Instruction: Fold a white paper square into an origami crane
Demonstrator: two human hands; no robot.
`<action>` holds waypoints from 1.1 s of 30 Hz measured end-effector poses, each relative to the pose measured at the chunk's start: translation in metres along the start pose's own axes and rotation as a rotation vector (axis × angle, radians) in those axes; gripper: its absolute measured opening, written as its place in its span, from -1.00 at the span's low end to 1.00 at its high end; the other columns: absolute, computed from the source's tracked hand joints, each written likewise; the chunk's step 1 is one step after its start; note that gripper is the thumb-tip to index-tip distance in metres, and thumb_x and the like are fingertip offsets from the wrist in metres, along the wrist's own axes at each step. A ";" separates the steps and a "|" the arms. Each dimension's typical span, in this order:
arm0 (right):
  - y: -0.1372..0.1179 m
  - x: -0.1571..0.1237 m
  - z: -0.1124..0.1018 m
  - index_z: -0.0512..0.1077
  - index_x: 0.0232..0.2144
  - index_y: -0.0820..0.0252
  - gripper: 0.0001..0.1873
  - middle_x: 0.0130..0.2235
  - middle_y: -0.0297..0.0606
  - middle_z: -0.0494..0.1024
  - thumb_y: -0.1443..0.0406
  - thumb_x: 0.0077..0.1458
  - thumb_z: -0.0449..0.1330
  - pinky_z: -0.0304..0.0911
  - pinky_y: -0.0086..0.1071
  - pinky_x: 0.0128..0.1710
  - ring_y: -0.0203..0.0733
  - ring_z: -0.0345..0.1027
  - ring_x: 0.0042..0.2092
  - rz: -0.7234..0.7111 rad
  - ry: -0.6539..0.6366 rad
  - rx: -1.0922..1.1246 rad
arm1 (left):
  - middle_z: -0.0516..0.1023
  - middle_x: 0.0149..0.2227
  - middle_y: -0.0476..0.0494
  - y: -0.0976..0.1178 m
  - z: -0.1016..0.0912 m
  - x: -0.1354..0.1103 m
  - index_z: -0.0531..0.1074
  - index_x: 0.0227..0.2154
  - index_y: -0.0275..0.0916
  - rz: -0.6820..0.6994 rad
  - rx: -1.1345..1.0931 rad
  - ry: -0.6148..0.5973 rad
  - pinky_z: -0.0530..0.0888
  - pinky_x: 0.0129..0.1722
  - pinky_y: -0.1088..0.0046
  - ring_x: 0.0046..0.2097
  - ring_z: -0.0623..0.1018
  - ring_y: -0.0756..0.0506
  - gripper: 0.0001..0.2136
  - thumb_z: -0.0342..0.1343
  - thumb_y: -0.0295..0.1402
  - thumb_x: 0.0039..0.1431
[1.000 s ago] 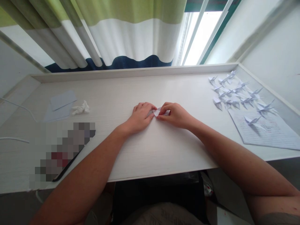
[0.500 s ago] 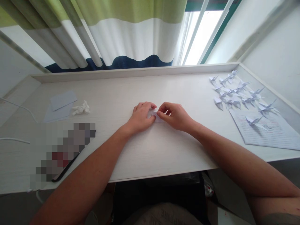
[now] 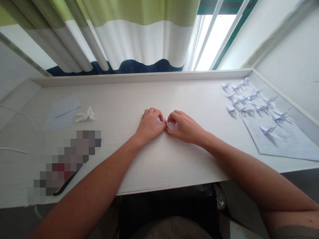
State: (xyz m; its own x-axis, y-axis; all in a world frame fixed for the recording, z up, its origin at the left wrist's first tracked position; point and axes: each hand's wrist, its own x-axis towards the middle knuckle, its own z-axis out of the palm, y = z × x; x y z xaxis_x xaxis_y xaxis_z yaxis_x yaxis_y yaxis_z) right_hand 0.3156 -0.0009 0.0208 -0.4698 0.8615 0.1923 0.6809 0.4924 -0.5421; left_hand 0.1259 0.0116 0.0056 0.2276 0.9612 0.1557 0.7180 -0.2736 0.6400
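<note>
A small piece of folded white paper (image 3: 171, 125) is pinched between my two hands at the middle of the desk (image 3: 159, 166). My left hand (image 3: 151, 123) grips its left side, thumb and fingers curled together. On its right side, my right hand (image 3: 183, 125) is closed with the thumb below and the fingers bent above. The fingers cover most of the paper, so its exact folds are hidden. Several folded paper cranes (image 3: 246, 99) stand at the far right of the desk.
One crane (image 3: 269, 130) sits on a lined paper pad (image 3: 286, 142) at the right. Flat white sheets (image 3: 66, 106) and a crumpled tissue (image 3: 86, 115) lie at the left. A blurred-out dark-edged object (image 3: 72, 162) lies near my left forearm. White cables (image 3: 15, 150) cross the left edge.
My hands have drawn together on the paper, the thumbs now meeting. My right hand's fingers have curled over it, and part of the paper now stands up between the hands.
</note>
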 end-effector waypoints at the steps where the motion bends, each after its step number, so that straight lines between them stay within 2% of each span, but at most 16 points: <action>1: -0.001 0.000 0.000 0.32 -0.36 0.12 -0.86 -0.23 -0.14 0.53 0.30 0.13 0.26 0.30 -0.19 -0.13 -0.05 0.38 -0.16 0.006 0.003 -0.014 | 0.53 -0.10 -0.17 0.000 0.000 0.000 0.35 -0.39 -0.13 0.004 -0.008 -0.003 0.41 0.20 0.07 0.10 0.44 -0.29 -0.85 0.23 -0.44 0.16; 6: 0.000 0.002 -0.003 0.32 -0.40 0.13 -0.86 -0.30 -0.19 0.51 0.28 0.17 0.21 0.25 -0.24 -0.19 -0.11 0.36 -0.24 0.026 0.007 -0.005 | 0.53 -0.09 -0.18 -0.002 0.001 -0.001 0.46 -0.35 -0.15 0.038 -0.019 -0.013 0.39 0.23 0.05 0.12 0.44 -0.29 -0.92 0.23 -0.45 0.18; 8: 0.000 0.002 -0.004 0.36 -0.29 0.14 -0.92 -0.31 -0.24 0.51 0.29 0.16 0.21 0.22 -0.26 -0.25 -0.14 0.35 -0.30 0.072 0.022 0.021 | 0.53 -0.08 -0.17 -0.003 0.001 -0.002 0.51 -0.32 -0.14 0.054 -0.019 -0.013 0.38 0.24 0.03 0.13 0.43 -0.30 -0.95 0.23 -0.43 0.21; 10: -0.001 0.002 -0.004 0.39 -0.10 0.16 -0.76 -0.32 -0.29 0.51 0.32 0.14 0.20 0.19 -0.29 -0.29 -0.17 0.34 -0.33 0.102 0.028 0.045 | 0.54 -0.06 -0.16 -0.004 0.001 -0.002 0.55 -0.31 -0.12 0.067 -0.021 -0.009 0.38 0.24 0.01 0.14 0.43 -0.29 -0.96 0.22 -0.40 0.24; 12: -0.002 0.002 -0.004 0.41 -0.02 0.14 -0.66 -0.33 -0.32 0.51 0.39 0.13 0.17 0.16 -0.31 -0.31 -0.19 0.32 -0.35 0.090 0.009 0.037 | 0.57 -0.06 -0.15 -0.005 0.001 -0.002 0.58 -0.31 -0.11 0.077 -0.024 -0.012 0.38 0.24 0.00 0.13 0.43 -0.29 -0.94 0.22 -0.38 0.27; 15: -0.002 0.003 -0.005 0.52 -0.18 0.16 -0.76 -0.30 -0.26 0.53 0.44 0.16 0.11 0.15 -0.31 -0.30 -0.21 0.29 -0.35 0.052 -0.046 -0.021 | 0.61 -0.07 -0.14 -0.004 0.000 -0.002 0.62 -0.30 -0.11 0.100 -0.018 -0.027 0.39 0.23 0.01 0.13 0.45 -0.29 -0.91 0.22 -0.36 0.29; 19: 0.001 0.003 -0.010 0.60 -0.31 0.21 -0.76 -0.27 -0.16 0.54 0.38 0.25 0.11 0.17 -0.27 -0.23 -0.14 0.32 -0.27 -0.009 -0.084 -0.116 | 0.65 -0.06 -0.11 -0.003 -0.002 -0.002 0.69 -0.27 -0.07 0.133 0.006 -0.035 0.40 0.24 0.01 0.12 0.48 -0.27 -0.84 0.21 -0.41 0.28; 23: 0.011 0.002 -0.019 0.65 -0.22 0.18 -0.76 -0.25 -0.13 0.55 0.34 0.28 0.15 0.21 -0.17 -0.11 -0.04 0.33 -0.18 -0.165 -0.076 -0.196 | 0.67 -0.05 -0.08 -0.006 -0.004 -0.001 0.71 -0.28 -0.05 0.171 0.000 -0.046 0.39 0.27 0.01 0.13 0.50 -0.25 -0.80 0.19 -0.44 0.29; 29: 0.036 0.003 -0.033 0.69 -0.15 0.04 -0.72 -0.01 -0.11 0.59 0.39 0.23 0.21 0.27 0.00 0.13 0.08 0.37 0.04 -0.254 -0.126 -0.109 | 0.70 -0.02 -0.06 -0.012 -0.004 0.001 0.72 -0.31 -0.03 0.226 -0.010 -0.055 0.41 0.28 0.02 0.14 0.55 -0.23 -0.77 0.19 -0.47 0.28; 33: 0.046 0.005 -0.036 0.70 -0.07 -0.03 -0.68 0.02 -0.13 0.59 0.39 0.27 0.21 0.30 -0.02 0.14 0.05 0.38 0.07 -0.288 -0.171 -0.063 | 0.71 -0.01 -0.06 -0.013 -0.006 0.001 0.71 -0.30 -0.05 0.265 -0.010 -0.078 0.42 0.27 0.03 0.15 0.56 -0.23 -0.74 0.13 -0.48 0.29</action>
State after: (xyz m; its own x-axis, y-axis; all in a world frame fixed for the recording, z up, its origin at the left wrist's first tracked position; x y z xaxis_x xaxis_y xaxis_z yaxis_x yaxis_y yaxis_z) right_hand 0.3651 0.0311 0.0263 -0.7314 0.6556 0.1876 0.5378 0.7237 -0.4324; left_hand 0.1130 0.0160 0.0022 0.4572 0.8504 0.2603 0.6199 -0.5146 0.5923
